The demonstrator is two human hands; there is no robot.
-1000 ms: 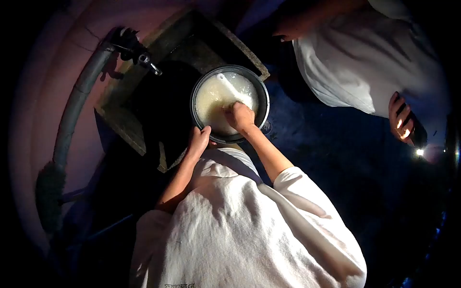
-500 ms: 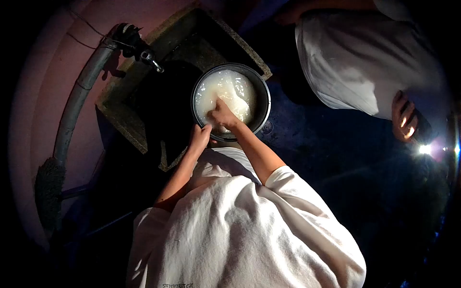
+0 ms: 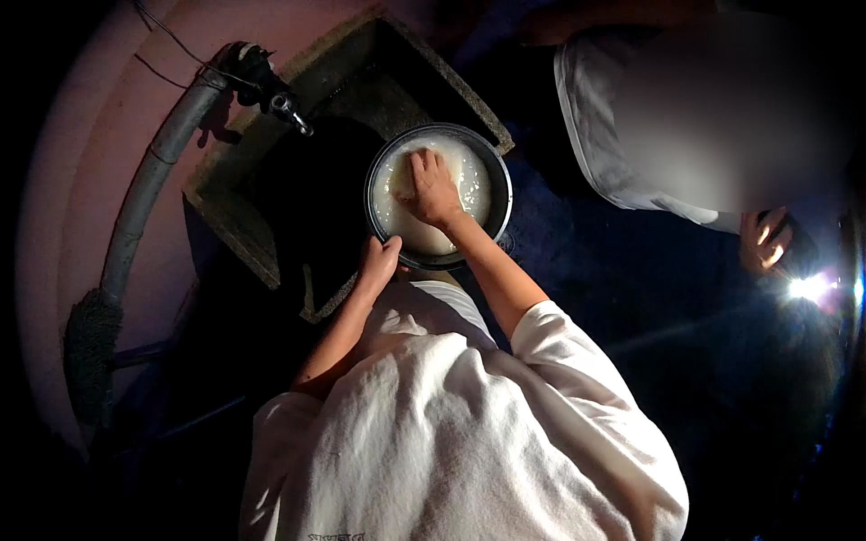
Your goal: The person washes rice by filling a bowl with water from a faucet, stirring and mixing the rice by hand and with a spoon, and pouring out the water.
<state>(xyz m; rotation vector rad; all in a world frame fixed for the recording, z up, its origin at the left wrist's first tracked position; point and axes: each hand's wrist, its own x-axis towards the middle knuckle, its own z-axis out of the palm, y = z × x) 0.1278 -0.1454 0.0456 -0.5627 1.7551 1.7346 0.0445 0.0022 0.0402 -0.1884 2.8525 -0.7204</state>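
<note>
A round dark pot (image 3: 502, 180) holds cloudy white liquid (image 3: 474, 185), with a pale mass showing under its surface. My left hand (image 3: 379, 261) is closed on the pot's near left rim, thumb on top. Inside the pot, my right hand (image 3: 435, 191) dips into the milky liquid. Its fingers point away from me, bent and slightly apart, with the tips hidden in the liquid. I see nothing held in it.
A concrete basin (image 3: 236, 219) lies beyond and left of the pot. Above it, a metal tap (image 3: 290, 114) sticks out from a grey pipe (image 3: 144, 180). At right stands another person in a white shirt (image 3: 586, 117), their hand (image 3: 765, 239) near a bright light (image 3: 812, 288).
My right hand has moved forward and turned, its back now facing up and its fingers reaching farther into the pot. My left hand stays at the rim.
</note>
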